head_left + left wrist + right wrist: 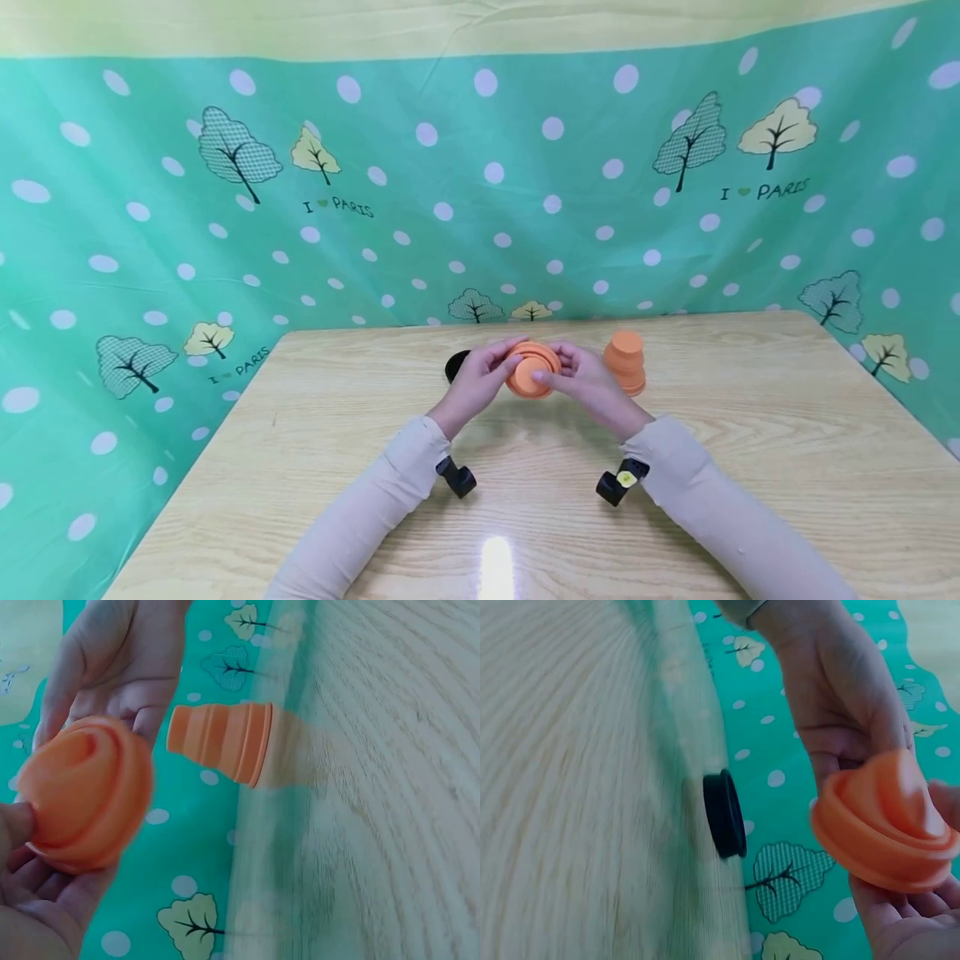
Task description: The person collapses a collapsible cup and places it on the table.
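An orange collapsible cup (531, 377) is held between both hands above the table. It is partly folded, its rings nested unevenly and its base pushed askew, as the right wrist view shows. My left hand (480, 380) grips its left side, thumb on the front and fingers behind. From the right, my right hand (592, 382) grips it too, with the thumb pressing near the base. Behind the right hand, a second orange collapsible cup (221, 741) stands extended upside down, wide rim on the table. Near the left hand lies a low, round black piece (724, 814), partly hidden in the head view.
The light wood table (337, 433) reaches back to a green dotted curtain (420, 183) printed with trees. Black wrist cameras (457, 477) are strapped over both sleeves. A bright light reflection lies near the table's front.
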Available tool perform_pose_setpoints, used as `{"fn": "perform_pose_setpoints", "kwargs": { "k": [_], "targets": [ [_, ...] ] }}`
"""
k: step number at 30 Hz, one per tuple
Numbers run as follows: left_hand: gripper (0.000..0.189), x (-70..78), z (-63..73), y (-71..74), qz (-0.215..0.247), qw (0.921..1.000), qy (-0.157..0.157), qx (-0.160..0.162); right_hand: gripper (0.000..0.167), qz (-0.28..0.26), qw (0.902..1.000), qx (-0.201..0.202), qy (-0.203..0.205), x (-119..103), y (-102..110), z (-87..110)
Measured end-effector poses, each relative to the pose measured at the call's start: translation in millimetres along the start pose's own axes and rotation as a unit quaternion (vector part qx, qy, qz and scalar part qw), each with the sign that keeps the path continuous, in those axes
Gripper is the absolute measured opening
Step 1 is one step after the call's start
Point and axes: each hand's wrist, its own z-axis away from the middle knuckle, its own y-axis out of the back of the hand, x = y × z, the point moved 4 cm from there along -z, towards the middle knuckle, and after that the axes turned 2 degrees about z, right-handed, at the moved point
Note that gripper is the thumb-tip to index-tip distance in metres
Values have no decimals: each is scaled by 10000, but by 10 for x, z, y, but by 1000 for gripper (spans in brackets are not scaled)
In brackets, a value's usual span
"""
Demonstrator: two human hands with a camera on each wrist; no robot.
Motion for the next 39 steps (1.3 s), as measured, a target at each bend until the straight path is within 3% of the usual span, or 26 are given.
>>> {"fn": "perform_pose_setpoints", "kwargs": {
  "k": [5,9,15,20,25,27,33,39],
  "targets": [
    [40,14,18,-33,-745,9960,-90,-480,41,879,9955,-341,41,-10,-5,12],
    [41,48,35,-53,-1069,9922,-174,-610,40,1320,9895,-572,151,1,-21,7],
    [40,44,30,-35,-713,9962,-7,-507,35,1270,9903,-518,203,2,-27,8],
    [37,24,10,-1,-66,9990,133,-422,29,855,9949,-487,218,-10,-17,21],
    [36,215,78,43,432,9975,505,-233,31,314,9982,-455,218,-17,0,15],
    [36,226,87,43,600,9963,584,-201,33,15,9991,-385,178,-9,7,7],
    [42,22,8,1,1055,9931,496,-106,26,-1301,9911,-259,-87,31,8,-22],
    [46,29,3,-14,1201,9918,356,240,16,-1732,9845,-158,-227,41,-8,-40]
  ]
}}
